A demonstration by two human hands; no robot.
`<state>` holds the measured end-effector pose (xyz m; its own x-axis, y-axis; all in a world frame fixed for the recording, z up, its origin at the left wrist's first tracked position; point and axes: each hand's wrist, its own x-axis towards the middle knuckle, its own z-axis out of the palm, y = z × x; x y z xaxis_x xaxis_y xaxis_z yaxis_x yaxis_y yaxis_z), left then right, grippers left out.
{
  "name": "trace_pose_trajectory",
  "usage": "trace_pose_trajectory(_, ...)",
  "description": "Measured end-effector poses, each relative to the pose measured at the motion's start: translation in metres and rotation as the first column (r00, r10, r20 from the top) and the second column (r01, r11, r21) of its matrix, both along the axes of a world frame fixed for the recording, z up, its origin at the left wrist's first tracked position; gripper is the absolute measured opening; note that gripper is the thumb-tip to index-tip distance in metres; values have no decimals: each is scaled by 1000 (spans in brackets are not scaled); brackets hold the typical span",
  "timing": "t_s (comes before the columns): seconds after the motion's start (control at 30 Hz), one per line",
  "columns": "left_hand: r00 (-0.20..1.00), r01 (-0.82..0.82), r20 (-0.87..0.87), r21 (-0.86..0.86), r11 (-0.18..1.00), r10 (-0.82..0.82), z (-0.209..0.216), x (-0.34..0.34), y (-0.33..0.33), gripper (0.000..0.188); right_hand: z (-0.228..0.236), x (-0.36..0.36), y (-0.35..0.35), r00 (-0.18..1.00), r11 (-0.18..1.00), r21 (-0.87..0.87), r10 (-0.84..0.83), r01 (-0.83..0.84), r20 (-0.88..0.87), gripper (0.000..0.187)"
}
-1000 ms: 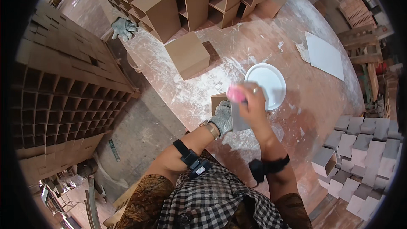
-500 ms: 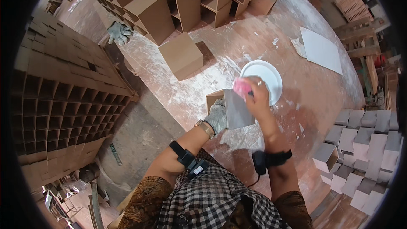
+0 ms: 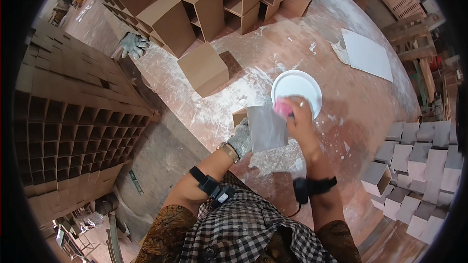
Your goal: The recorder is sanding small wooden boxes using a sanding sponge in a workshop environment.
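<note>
My left hand, in a grey knit glove, grips an open-ended box from its left end, the fingers partly hidden by the box. One broad face of the box is coated grey and turned up; bare brown board shows at its open end. In my bare right hand is a pink sponge, smeared by motion. It hovers between the box's far right corner and a round white dish; whether it touches either, I cannot tell.
A plain brown box stands farther left on the work surface, before a stack of brown boxes. A spare glove lies at far left. White sheet at right; many grey-coated boxes nearer. Tall box stack at left.
The box has tilted and turned, so its grey face shows more and its open end less. My right hand and the sponge have shifted slightly nearer me. The whole view has moved a little.
</note>
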<state>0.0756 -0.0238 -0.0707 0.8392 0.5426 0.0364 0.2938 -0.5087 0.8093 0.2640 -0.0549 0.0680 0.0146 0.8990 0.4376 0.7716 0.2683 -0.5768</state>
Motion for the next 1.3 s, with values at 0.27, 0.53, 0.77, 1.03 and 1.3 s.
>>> trace_pose_trajectory(0.27, 985, -62, 126, -365, 929, 115, 28, -12, -8, 36, -8, -16, -59, 999, 999, 4, 42, -42, 0, 45)
trace_pose_trajectory(0.53, 986, 65, 165, -545, 836, 31, 19, 4, 1, 36, -3, -14, -4, 996, 999, -10, -47, 48, 77, 49)
trace_pose_trajectory(0.77, 983, 13, 183, -164, 986, 18, 27, -5, -1, 31, 7, -35, -69, 998, 994, -109, -4, 11, 64, 47)
trace_pose_trajectory(1.03, 995, -51, 57, -409, 911, 81, -9, 9, -5, 34, 11, -31, -2, 977, 985, -163, -11, 47, 214, 46)
trace_pose_trajectory(1.3, 880, -72, 246, -777, 626, 407, 27, 0, -11, 36, 12, -52, -25, 981, 989, -114, 107, -89, 161, 41)
